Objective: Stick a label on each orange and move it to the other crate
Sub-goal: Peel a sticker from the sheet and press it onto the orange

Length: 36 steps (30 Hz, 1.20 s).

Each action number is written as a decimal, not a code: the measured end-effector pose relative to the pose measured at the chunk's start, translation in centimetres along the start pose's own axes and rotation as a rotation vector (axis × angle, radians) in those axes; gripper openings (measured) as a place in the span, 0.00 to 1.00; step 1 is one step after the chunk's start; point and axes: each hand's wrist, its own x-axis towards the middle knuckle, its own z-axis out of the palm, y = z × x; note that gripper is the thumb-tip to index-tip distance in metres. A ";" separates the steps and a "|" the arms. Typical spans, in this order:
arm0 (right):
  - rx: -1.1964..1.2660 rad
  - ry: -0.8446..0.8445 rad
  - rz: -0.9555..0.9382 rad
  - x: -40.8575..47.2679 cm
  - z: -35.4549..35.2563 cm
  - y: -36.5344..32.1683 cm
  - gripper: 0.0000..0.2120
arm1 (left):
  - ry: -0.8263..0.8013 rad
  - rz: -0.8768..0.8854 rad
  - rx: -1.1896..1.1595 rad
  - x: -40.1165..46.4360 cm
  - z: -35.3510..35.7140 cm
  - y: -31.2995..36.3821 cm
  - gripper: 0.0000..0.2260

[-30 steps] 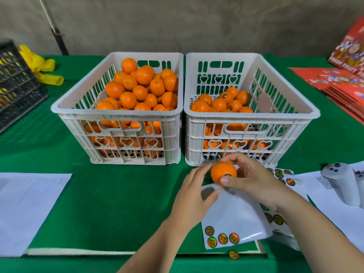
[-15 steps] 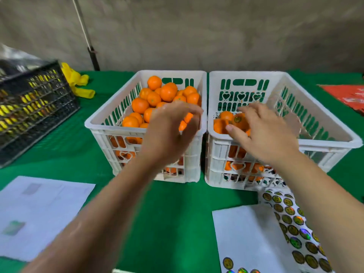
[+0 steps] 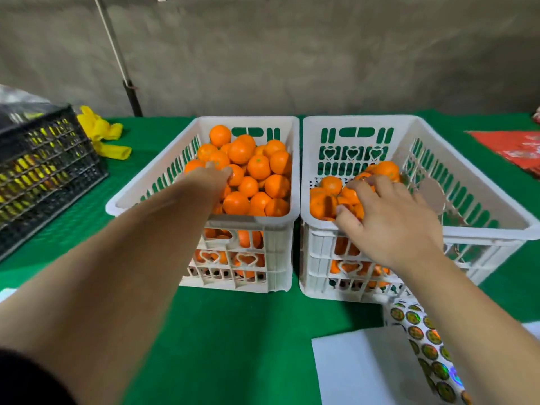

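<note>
Two white crates stand side by side on the green table. The left crate (image 3: 152, 197) is heaped with oranges (image 3: 258, 166). The right crate (image 3: 496, 220) holds a lower layer of oranges (image 3: 331, 184). My left hand (image 3: 211, 178) reaches into the left crate and lies on the pile; its fingers are blurred and mostly hidden behind the back of the hand. My right hand (image 3: 385, 217) is down inside the right crate, thumb and fingers curled over an orange (image 3: 350, 198) among the others. A strip of round shiny labels (image 3: 423, 340) lies at the front right.
A black crate (image 3: 43, 171) stands at the far left with yellow gloves (image 3: 102, 135) behind it. White backing paper (image 3: 356, 372) lies at the front right beside the labels. Red printed sheets (image 3: 514, 147) lie at the far right. A grey wall closes the back.
My right hand has carried the orange from the label sheet into the right crate and lowered it onto the pile. My left hand has gone from the sheet into the left crate.
</note>
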 end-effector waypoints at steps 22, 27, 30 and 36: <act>0.435 0.308 -0.250 -11.1 2.2 -1.1 0.12 | 0.365 0.392 -1.344 -25.4 14.0 18.1 0.30; 0.323 -0.414 -0.369 -18.4 6.2 1.5 0.17 | 0.307 0.303 -1.410 -24.9 15.3 19.7 0.30; 0.202 -0.499 -0.350 -18.2 7.9 1.9 0.21 | 0.291 0.256 -1.395 -24.1 14.9 20.4 0.30; 0.157 -0.405 -0.298 -17.4 9.8 0.8 0.22 | 0.321 0.183 -1.216 -23.6 15.2 21.7 0.31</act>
